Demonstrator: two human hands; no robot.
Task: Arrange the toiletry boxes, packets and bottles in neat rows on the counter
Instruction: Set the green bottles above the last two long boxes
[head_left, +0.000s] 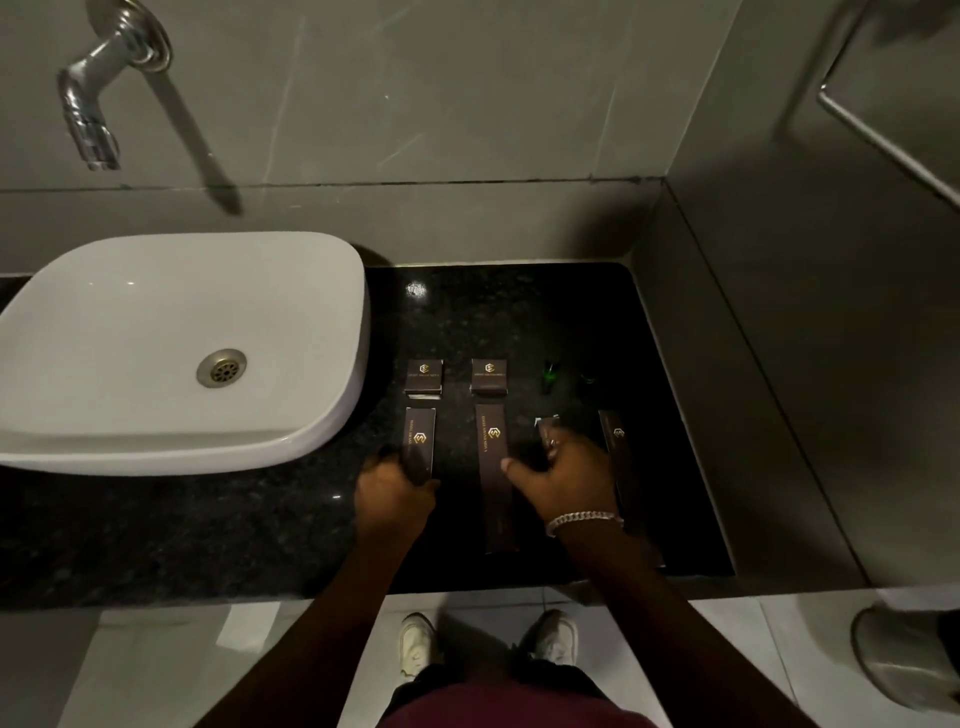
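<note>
On the black granite counter lie dark brown toiletry boxes with gold logos. Two small square boxes form a back row, with two small dark green bottles to their right. In front lie long boxes: the leftmost long box, a longer middle box, a third box and a far right box. My left hand grips the near end of the leftmost long box. My right hand rests on the third box, its thumb touching the middle box.
A white basin sits on the counter to the left, with a chrome tap on the wall above. Grey tiled walls close the back and right. The counter's front edge is near my body, with my shoes on the floor below.
</note>
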